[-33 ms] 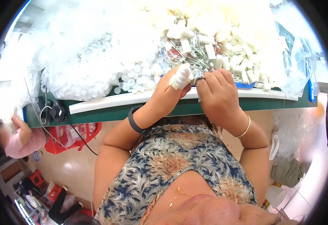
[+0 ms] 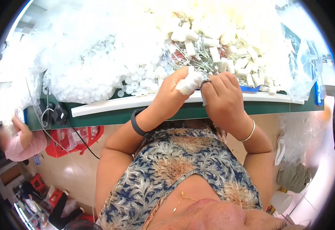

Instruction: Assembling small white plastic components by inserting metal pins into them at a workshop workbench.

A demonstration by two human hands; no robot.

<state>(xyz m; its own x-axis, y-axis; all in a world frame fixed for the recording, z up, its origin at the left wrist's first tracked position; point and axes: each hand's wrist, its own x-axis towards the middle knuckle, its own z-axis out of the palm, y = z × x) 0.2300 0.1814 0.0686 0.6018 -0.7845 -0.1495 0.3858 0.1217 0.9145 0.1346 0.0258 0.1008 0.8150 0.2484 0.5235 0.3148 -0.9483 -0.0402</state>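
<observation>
My left hand (image 2: 173,92) is closed in a pinch at the table's front edge, with a white wrapping (image 2: 189,82) on a digit. Right beside it, my right hand (image 2: 224,94) has its fingers curled in, and a grey patterned wrap (image 2: 204,79) circles one finger. The fingertips of both hands meet; whatever they hold is hidden or too small to name. Just beyond them lies a bundle of thin wires (image 2: 202,53) with small metal-looking ends. White cylindrical pieces (image 2: 214,54) are heaped around the wires, partly over a blue tray (image 2: 250,88).
Translucent round caps (image 2: 138,78) spill from a large clear bag (image 2: 79,82) at left. A white strip (image 2: 137,102) runs along the green table edge (image 2: 183,114). Black plugs (image 2: 56,112) with cables sit left; a red basket (image 2: 64,142) is below. Another person's arm (image 2: 23,132) shows far left.
My left hand's white-wrapped digit has tipped down and right, closer to my right hand. The right hand has barely moved.
</observation>
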